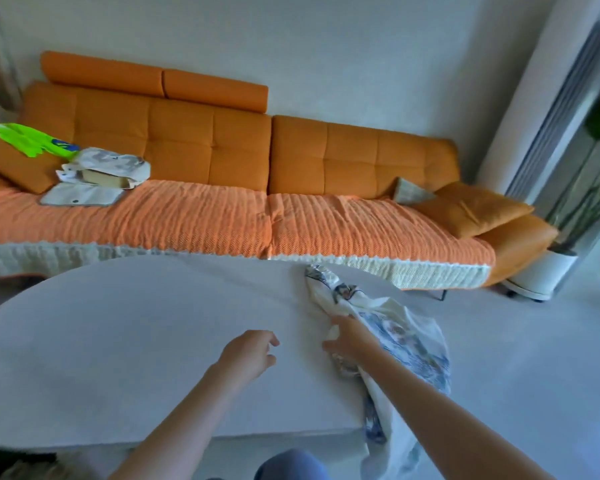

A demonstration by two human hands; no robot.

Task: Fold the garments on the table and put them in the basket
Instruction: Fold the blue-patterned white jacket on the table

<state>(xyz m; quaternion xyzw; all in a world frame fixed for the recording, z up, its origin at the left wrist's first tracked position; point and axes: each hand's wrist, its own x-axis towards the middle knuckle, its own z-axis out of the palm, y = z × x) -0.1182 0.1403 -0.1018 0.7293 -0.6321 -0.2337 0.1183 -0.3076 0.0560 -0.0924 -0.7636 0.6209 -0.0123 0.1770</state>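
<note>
Head view: right grip (349,337) clutches the garment (407,329); left grip (248,353) loosely curled, holding nothing.

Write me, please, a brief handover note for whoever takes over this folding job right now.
The left hand is open above the table and holds nothing.
The right hand grips the white printed garment.
The garment lies crumpled at the table's right edge, and part of it hangs off toward the floor. The basket is not in view.
Done: nothing is folded yet.
Left: pull the garment onto the table, spread it flat, fold it, then find the basket and put it in.
</note>
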